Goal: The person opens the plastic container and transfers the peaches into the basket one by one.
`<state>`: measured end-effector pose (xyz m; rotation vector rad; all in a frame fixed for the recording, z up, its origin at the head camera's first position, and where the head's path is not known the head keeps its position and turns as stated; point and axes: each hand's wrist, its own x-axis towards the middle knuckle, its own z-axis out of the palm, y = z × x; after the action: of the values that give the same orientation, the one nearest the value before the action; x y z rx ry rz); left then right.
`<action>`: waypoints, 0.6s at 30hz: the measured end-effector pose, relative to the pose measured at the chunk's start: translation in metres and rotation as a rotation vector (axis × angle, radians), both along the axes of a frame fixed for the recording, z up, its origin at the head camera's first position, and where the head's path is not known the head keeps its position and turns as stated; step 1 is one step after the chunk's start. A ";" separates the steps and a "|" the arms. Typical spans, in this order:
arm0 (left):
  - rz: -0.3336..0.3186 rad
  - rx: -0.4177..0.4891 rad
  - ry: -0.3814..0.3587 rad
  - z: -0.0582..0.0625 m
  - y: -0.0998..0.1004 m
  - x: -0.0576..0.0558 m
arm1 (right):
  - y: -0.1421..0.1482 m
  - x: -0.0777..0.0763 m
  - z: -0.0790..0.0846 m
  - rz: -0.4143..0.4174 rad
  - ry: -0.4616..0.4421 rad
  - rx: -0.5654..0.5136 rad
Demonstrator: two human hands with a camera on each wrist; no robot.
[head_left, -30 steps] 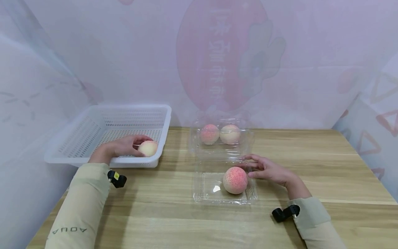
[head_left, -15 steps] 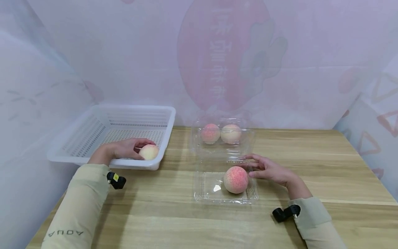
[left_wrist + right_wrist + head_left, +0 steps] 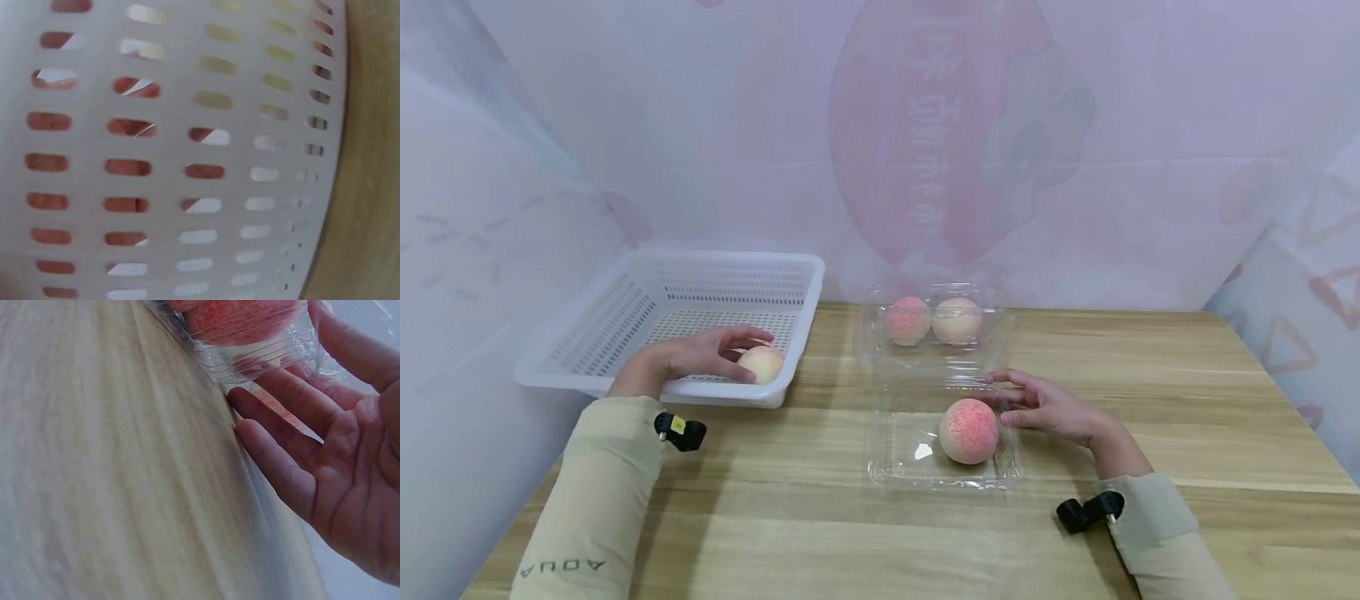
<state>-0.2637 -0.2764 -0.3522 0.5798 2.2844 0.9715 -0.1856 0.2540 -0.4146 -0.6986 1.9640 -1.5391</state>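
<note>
Cream with a faint pink flush on top, the held peach point(image 3: 763, 364) sits in the near right corner of the white basket point(image 3: 700, 391), by the tabletop's point(image 3: 1187, 400) left side; it is round, its pale side facing the head camera. The left hand point(image 3: 707, 352) grasps it, thumb at the near side and fingers curved over the far side. Left-wrist slots in the basket wall reveal reddish patches and pale yellow ones, hidden from the head view.

Mid-tabletop, a pink peach point(image 3: 969, 432) lies at the right end of a clear box's point(image 3: 906, 450) near tray, its rosy side pointing right. Behind it, nearer the tabletop's far edge, a rosy peach point(image 3: 908, 321) and a paler peach point(image 3: 957, 321) show through plastic, side by side. The right hand point(image 3: 1048, 410) touches the box's right edge, fingers loosely extended and parted; only the right-wrist view shows its palm.
</note>
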 end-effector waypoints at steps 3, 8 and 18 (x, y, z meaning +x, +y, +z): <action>0.030 0.036 0.024 0.003 -0.002 0.005 | 0.000 0.000 0.000 0.002 -0.002 0.001; 0.049 0.067 0.121 0.010 -0.001 0.010 | 0.000 0.000 -0.001 -0.006 -0.006 0.002; 0.095 0.103 0.274 0.024 0.009 0.021 | 0.002 -0.003 -0.003 -0.008 0.004 0.027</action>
<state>-0.2425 -0.2670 -0.3286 0.6897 2.5338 1.1200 -0.1888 0.2555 -0.4171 -0.6842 1.9891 -1.5142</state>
